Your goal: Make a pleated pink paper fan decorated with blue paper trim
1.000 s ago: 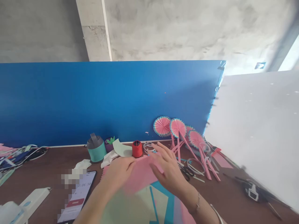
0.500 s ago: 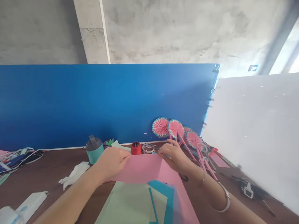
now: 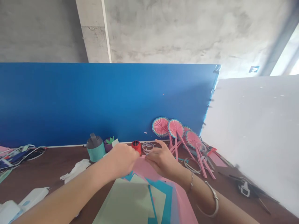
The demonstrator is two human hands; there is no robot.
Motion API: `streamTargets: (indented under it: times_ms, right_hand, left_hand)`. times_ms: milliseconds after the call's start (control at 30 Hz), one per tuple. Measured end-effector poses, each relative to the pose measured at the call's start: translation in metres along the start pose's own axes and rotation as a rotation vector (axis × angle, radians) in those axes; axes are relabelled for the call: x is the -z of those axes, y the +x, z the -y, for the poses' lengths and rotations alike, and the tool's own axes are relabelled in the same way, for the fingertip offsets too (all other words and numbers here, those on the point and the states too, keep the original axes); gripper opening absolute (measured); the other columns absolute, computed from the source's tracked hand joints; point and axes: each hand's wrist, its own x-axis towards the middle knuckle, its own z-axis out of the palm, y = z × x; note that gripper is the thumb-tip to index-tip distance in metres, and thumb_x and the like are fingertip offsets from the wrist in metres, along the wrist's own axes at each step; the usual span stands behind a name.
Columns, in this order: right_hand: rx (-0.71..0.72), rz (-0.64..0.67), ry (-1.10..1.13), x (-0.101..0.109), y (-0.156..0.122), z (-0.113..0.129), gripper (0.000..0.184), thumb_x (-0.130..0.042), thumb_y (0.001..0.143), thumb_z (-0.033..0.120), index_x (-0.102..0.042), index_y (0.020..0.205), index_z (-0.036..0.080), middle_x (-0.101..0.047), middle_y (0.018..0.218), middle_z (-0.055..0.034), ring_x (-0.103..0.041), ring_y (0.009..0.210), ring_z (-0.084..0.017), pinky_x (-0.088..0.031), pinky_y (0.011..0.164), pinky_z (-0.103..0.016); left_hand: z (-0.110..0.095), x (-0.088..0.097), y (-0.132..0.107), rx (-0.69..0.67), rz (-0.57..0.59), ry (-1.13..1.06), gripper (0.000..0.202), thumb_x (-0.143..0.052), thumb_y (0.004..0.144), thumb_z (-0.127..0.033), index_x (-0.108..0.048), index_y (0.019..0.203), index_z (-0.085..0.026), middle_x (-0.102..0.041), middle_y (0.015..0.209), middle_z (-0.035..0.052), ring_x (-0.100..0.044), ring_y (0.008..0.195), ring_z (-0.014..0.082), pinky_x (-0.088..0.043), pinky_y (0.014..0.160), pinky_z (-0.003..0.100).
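A pink paper sheet [image 3: 146, 169] is between my two hands, its far edge raised and bent where they meet. My left hand [image 3: 123, 160] is closed in a fist-like grip on the sheet's left side, hiding part of it. At the opposite side, my right hand [image 3: 161, 158] pinches the edge, with one finger lifted off. Below lie light green paper sheets [image 3: 128, 199] and blue-teal paper [image 3: 166, 194], stacked over pink paper that shows along the right. A red spool-like object [image 3: 136, 147] stands just beyond my left hand.
Pink pleated paper fans [image 3: 175, 128] on strips lean against the blue partition [image 3: 98, 99]. A teal cup with a grey lid [image 3: 96, 151], a crumpled white tissue [image 3: 76, 171] and a small potted plant [image 3: 108, 143] stand left. Rings of tape [image 3: 148, 148] sit at the back; scissors-like tools [image 3: 244, 188] lie right.
My hands have come together, the left moving right and the right moving left. The pink sheet, earlier stretched wide between them, is now gathered narrower, uncovering more green and blue paper.
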Motion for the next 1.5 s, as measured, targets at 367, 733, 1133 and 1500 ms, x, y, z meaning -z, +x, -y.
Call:
streamTargets:
  times_ms: [367,733,1133,1500]
  right_hand:
    - [-0.874,-0.428,1.178,-0.031,-0.044,-0.024,0.046,-0.065,0.068,0.061,-0.068,0.072,0.015,-0.066,0.072,-0.0060,-0.058,0.067,-0.021,-0.046,0.065,-0.032]
    - [-1.002,-0.277,0.961,-0.054,-0.072,-0.047,0.031,-0.069,0.062,0.041,-0.051,0.056,0.017,-0.055,0.058,-0.0003,-0.051,0.059,-0.015,-0.039,0.057,-0.026]
    - [-0.536,0.085,0.028,-0.057,-0.079,-0.029,0.049,-0.058,0.076,0.024,-0.052,0.125,0.019,-0.054,0.128,-0.0113,-0.045,0.119,-0.026,-0.033,0.095,-0.037]
    - [-0.341,0.204,0.024,-0.083,-0.066,-0.047,0.016,-0.053,0.082,0.012,-0.065,0.073,0.017,-0.068,0.077,-0.0028,-0.057,0.078,-0.015,-0.033,0.078,-0.030]
  left_hand:
    - [0.039,-0.075,-0.030,0.657,-0.244,-1.222,0.079,-0.065,0.068,-0.058,-0.044,0.133,-0.018,-0.061,0.123,0.0157,-0.062,0.106,0.0280,-0.049,0.085,0.036]
    - [0.017,-0.132,-0.018,0.387,0.143,-1.406,0.048,-0.058,0.067,-0.020,-0.055,0.115,-0.020,-0.069,0.100,0.0066,-0.067,0.081,0.0225,-0.050,0.064,0.028]
    - [-0.001,-0.164,0.009,0.292,0.060,-0.717,0.028,-0.044,0.067,-0.011,-0.063,0.084,-0.022,-0.068,0.081,-0.0002,-0.060,0.078,0.0178,-0.037,0.062,0.023]
    - [0.017,-0.202,0.003,0.369,-0.144,-0.891,0.023,-0.049,0.071,-0.033,-0.060,0.085,-0.018,-0.067,0.082,0.0045,-0.062,0.078,0.0229,-0.046,0.073,0.032]
